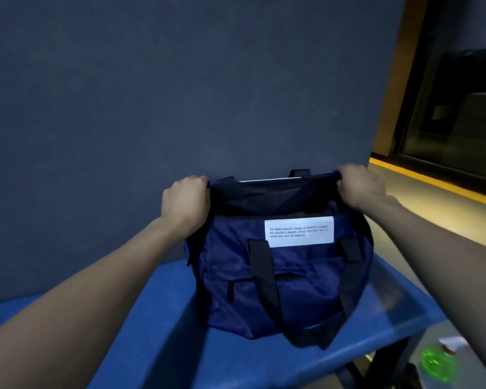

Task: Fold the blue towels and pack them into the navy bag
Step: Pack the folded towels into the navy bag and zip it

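We are looking down at the navy bag (281, 279), which is sitting upright on the blue table (163, 327), close against the dark blue-grey wall panel (180, 94) behind it. Its mouth is gaping open toward us, showing a dark lining; whatever may be lying inside is too dim for us to make out. A white label (299, 231) with small printed lines is facing us on the near side, and the black carry straps (264, 279) are hanging down the front, one loop drooping over the table's near edge. A small zipped pocket is showing low on the front.

Our left hand (184, 203) is curling its fingers round the far rim at the bag's left end, and our right hand (361, 188) is gripping the same rim at the right end, the fabric stretching taut between them.

To the right, a yellow-edged ledge (432, 181) is running beneath a dark window (460, 108). Down at the lower right, beyond the table's corner, a blurred green object (436, 363) is lying near something white and red.
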